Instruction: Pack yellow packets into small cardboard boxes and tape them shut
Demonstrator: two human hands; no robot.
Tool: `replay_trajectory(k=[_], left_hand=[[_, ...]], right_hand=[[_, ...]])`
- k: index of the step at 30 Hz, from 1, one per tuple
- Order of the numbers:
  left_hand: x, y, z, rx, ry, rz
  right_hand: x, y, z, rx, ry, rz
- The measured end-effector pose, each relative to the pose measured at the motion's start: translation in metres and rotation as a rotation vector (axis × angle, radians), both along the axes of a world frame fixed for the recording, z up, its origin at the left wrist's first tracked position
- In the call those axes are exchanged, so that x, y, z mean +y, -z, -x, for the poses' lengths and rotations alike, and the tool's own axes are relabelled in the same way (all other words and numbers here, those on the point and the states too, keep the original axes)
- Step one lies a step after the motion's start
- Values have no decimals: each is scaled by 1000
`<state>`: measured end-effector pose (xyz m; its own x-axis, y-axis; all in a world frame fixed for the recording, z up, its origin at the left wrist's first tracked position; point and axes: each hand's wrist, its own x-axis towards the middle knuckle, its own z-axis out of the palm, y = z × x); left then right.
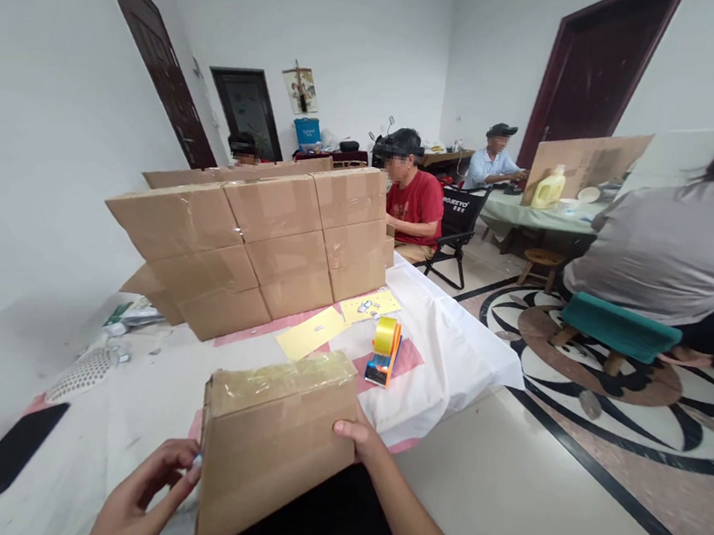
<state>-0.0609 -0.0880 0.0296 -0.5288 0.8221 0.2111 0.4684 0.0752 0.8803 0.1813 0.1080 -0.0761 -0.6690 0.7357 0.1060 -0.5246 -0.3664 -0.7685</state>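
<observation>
Cardboard box at bottom centre of frame, standing on edge over the table's near side, top seam covered in clear tape. Right hand clamped on the box's right edge, thumb over the front face. Left hand at the box's lower left corner, fingers pinched together on something small and pale, probably a tape end, too small to confirm. Hands well apart, box between them.

Tape dispenser, orange and blue with a yellow roll, upright just behind the box on the white table cover. Yellow sheets flat beside it, toward centre. Stack of sealed cartons in centre-left of frame, behind the sheets. Black phone flat at lower left.

Person in red shirt seated behind the cartons, upper centre. Person in grey top on a green stool at right, back to camera. Yellow jug on the far table, upper right.
</observation>
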Motion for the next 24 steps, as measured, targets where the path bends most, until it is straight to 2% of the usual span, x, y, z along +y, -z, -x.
replay_trajectory(k=[8, 14, 19, 24], left_hand=[[0, -3, 5, -64, -99, 29], [1, -4, 4, -74, -60, 123], [-1, -5, 3, -77, -86, 135], [-1, -2, 4, -32, -6, 95]], right_hand=[[0, -2, 0, -1, 9, -52], [-1, -2, -1, -2, 19, -45], [-1, -2, -1, 14, 25, -60], [-2, -1, -1, 6, -3, -26]])
